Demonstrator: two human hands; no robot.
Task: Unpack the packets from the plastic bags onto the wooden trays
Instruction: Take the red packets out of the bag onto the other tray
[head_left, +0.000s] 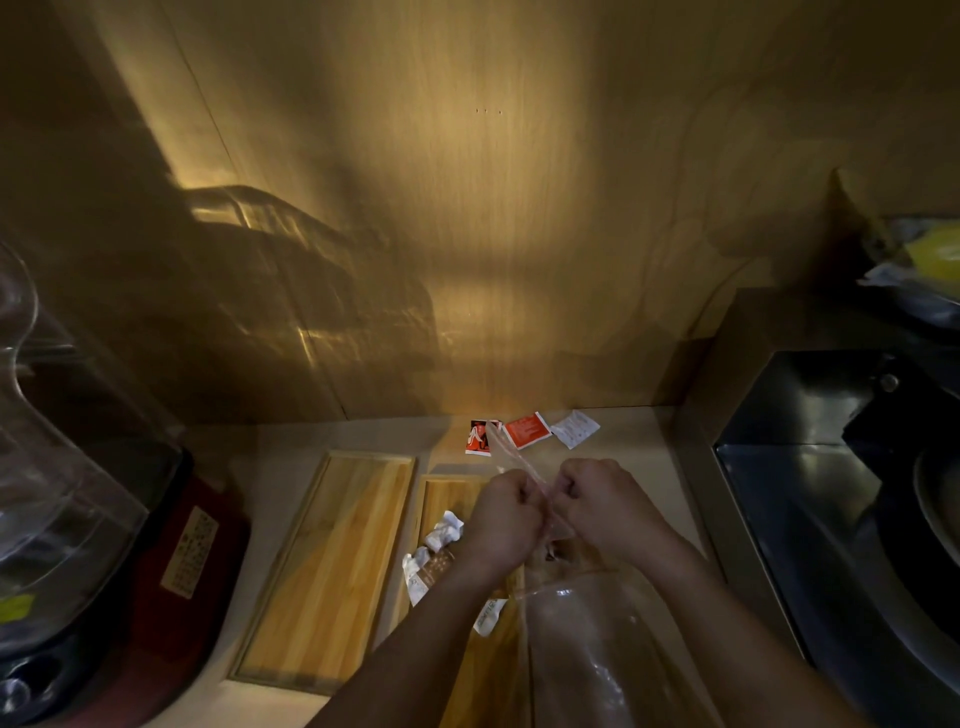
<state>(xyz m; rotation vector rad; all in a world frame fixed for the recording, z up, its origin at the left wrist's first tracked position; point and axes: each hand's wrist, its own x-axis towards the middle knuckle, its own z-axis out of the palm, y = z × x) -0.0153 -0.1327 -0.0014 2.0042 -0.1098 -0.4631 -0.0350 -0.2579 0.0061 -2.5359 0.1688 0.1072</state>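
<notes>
Both my hands grip the top edge of a clear plastic bag (582, 639) over the counter. My left hand (506, 519) and my right hand (602, 504) are fists, close together, each pinching one side of the bag's mouth. The bag hangs down over the right wooden tray (447, 499), where several white and brown packets (441, 540) lie. The left wooden tray (332, 561) is bare. Three red and white packets (527, 431) lie on the counter by the back wall.
A red-based appliance with a clear jug (78, 519) stands at the left. A dark sink (841, 499) lies at the right, with a yellow item (935, 254) on the shelf above it. A wooden wall rises behind.
</notes>
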